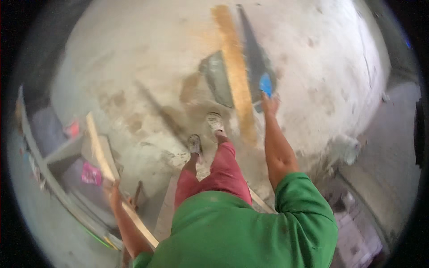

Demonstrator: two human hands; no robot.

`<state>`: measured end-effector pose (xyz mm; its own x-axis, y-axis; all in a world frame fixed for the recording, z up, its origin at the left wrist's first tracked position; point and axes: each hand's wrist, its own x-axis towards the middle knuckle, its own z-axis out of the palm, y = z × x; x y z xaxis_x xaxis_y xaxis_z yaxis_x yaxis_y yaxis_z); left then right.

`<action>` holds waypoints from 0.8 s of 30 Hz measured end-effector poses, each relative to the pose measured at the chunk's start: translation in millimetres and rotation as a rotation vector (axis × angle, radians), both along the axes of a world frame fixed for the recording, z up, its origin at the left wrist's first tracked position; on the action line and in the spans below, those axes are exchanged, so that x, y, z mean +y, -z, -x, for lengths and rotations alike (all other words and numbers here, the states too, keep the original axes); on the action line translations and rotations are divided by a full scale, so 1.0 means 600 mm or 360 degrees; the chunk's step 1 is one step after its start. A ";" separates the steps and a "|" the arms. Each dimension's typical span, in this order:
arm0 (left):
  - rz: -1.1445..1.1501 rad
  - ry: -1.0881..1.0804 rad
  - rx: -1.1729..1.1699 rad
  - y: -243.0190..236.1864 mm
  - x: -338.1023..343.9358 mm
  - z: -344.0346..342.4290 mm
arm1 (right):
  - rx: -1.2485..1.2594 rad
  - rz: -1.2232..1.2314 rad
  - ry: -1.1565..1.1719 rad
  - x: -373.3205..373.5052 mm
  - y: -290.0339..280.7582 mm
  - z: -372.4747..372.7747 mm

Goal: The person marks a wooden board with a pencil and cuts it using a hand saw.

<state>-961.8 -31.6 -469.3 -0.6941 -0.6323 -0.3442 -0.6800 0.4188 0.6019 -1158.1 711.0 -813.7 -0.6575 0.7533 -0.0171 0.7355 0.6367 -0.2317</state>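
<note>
The left hand, at eight o'clock, has fingers wrapped around a pale wooden strip; the right hand, at two, grips a blue-handled handsaw. Toward twelve, a wooden plank appears beside it. Keeping the blade clear of the legs seems wise.

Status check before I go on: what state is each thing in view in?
Right hand: closed around the blue handle of the saw.
Saw: held, blade pointing away from the person, beside the plank.
Plank: not held, crossing over the grey object.
Left hand: closed on the wooden strip.
Wooden strip: held, slanting.
Shoes: worn.
</note>
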 end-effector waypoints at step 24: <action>0.0044 -0.0944 0.0374 -0.097 -0.195 -0.072 | -0.0117 0.1342 -0.0548 -0.226 -0.226 -0.231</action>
